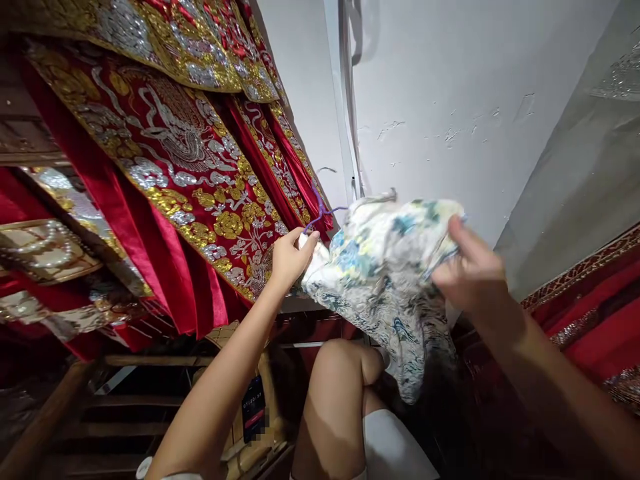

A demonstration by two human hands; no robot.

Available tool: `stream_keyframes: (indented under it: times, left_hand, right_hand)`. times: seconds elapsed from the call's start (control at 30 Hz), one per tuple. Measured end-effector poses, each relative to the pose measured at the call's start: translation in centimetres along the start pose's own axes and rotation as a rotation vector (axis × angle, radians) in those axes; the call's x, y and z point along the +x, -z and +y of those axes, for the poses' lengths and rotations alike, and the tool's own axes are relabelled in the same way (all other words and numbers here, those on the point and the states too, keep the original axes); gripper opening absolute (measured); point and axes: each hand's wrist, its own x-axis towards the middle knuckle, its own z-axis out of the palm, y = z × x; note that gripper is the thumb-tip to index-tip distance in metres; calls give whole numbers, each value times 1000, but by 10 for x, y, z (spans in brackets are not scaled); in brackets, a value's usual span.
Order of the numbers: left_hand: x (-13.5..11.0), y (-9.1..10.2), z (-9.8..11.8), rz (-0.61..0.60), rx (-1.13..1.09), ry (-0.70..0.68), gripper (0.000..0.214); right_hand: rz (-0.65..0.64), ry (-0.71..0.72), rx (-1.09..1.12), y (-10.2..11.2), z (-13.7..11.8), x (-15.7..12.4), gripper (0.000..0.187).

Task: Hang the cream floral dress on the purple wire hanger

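I hold a white cloth with blue, yellow and green floral print [385,280] up in front of me between both hands. My left hand [291,257] is closed, pinching the cloth's left corner together with a purple cord [320,213] that loops upward. My right hand [467,267] grips the cloth's upper right edge, fingers curled around it and slightly blurred. The rest of the cloth hangs down over my bent knee [340,367].
Red garments with gold and silver embroidery [185,167] hang in a row at the left. More red embroidered fabric [595,313] lies at the right. A white wall [450,100] stands behind. Below are a wooden rack [150,363] and a phone [253,408].
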Motion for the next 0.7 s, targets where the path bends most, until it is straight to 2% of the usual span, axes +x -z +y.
stream_keyframes:
  times: [0.07, 0.13, 0.17, 0.2, 0.23, 0.3, 0.33, 0.4, 0.5, 0.6, 0.7]
  left_hand:
    - [1, -5, 1, 101, -146, 62, 43]
    - [-2, -9, 5, 201, -348, 114, 56]
    - [-4, -11, 9, 260, -458, 130, 62]
    - [-7, -12, 15, 327, -575, 141, 65]
    - [-11, -13, 22, 387, -697, 152, 65]
    - [-24, -14, 41, 426, -943, 205, 60]
    - [-31, -15, 53, 385, -1034, 242, 57]
    - [-49, -16, 76, 213, -1089, 305, 53]
    - [-70, -19, 96, -8, -958, 321, 55]
    - [-79, -24, 82, -178, -835, 250, 53]
    - [-79, -24, 40, -272, -678, 202, 67]
  right_hand:
    - [-308, -4, -25, -15, -20, -26, 42]
    - [-763, 60, -63, -23, -29, -47, 43]
    - [-920, 115, -108, -25, -29, -52, 40]
    - [-988, 187, -181, -26, -25, -54, 38]
    - [-951, 266, -281, -26, -18, -53, 38]
    - [-694, 397, -522, -28, 3, -46, 56]
    - [-593, 450, -634, -29, 15, -41, 68]
    - [-515, 544, -769, -35, 38, -35, 85]
    - [-462, 636, -817, -41, 67, -38, 87]
    - [-390, 610, -882, -28, 81, -46, 82]
    - [-220, 537, -989, 10, 81, -46, 77]
